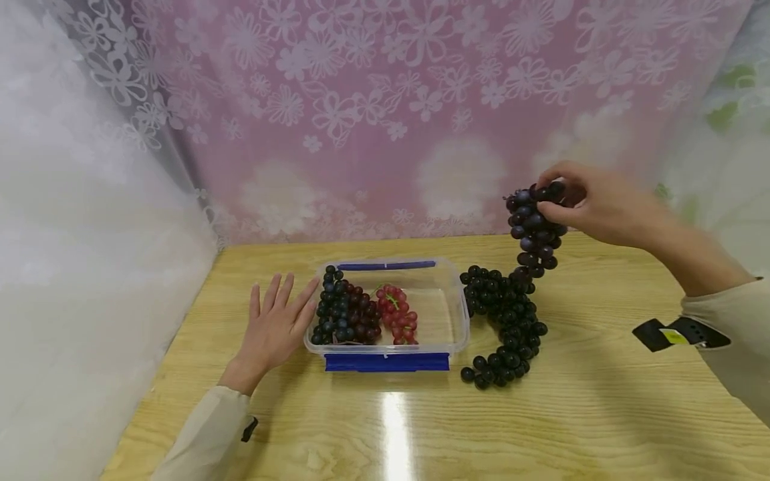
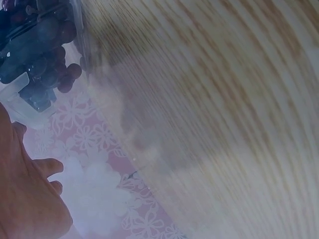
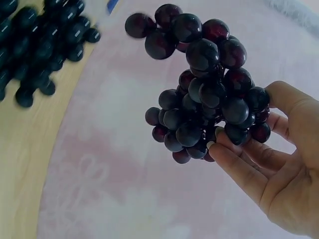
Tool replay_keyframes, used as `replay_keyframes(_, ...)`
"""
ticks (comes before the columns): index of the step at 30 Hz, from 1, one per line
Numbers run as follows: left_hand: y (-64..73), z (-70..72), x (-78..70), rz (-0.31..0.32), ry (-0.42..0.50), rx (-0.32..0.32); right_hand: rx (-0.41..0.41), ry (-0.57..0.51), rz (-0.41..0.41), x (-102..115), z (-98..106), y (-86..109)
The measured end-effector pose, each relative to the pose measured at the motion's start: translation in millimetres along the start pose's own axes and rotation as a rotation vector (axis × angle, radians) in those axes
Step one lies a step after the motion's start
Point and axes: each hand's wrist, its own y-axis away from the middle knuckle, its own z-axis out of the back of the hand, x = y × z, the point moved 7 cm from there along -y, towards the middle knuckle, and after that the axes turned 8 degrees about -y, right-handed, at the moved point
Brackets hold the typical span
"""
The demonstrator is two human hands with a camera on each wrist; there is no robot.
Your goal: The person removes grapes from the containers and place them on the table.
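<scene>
My right hand [image 1: 607, 204] holds up a bunch of dark purple grapes [image 1: 535, 230] by its top. In the right wrist view, thumb and fingers pinch this bunch from one side, and its tail hangs free. Beneath it, black grapes [image 1: 517, 321] lie in a curve on the table; in the head view the hanging tail overlaps them. My left hand [image 1: 273, 334] lies with straight, spread fingers beside a clear plastic box [image 1: 454, 321], fingertips at its left wall. Inside the box are blue-black grapes [image 1: 332, 307], dark red grapes [image 1: 362, 314] and pinkish-red grapes [image 1: 397, 314].
The box has a blue clip [image 1: 386, 362] on its front and another along the back. It stands on a wood-grain table [image 1: 313, 434]. Behind the table hangs a pink flowered curtain [image 1: 385, 133], with a pale sheet [image 1: 90, 267] at the left.
</scene>
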Motion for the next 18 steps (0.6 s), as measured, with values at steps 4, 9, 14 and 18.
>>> replay_keyframes(4, -2.7, 2.4, 0.4, -0.009, -0.011, -0.007, -0.026, 0.058, -0.013, -24, 9, 15.8)
replay_keyframes(9, -3.3, 1.6, 1.1, -0.013, -0.019, -0.005, -0.027, 0.066, -0.048, -52, 3, 34.8)
replay_keyframes(14, -1.4, 0.7, 1.5, -0.008, -0.018, -0.005, -0.016, 0.058, -0.096, -76, -9, 50.9)
replay_keyframes(18, -0.3, 1.2, 1.0, -0.006, -0.015, -0.001, -0.007, 0.037, -0.13, -89, -24, 63.3)
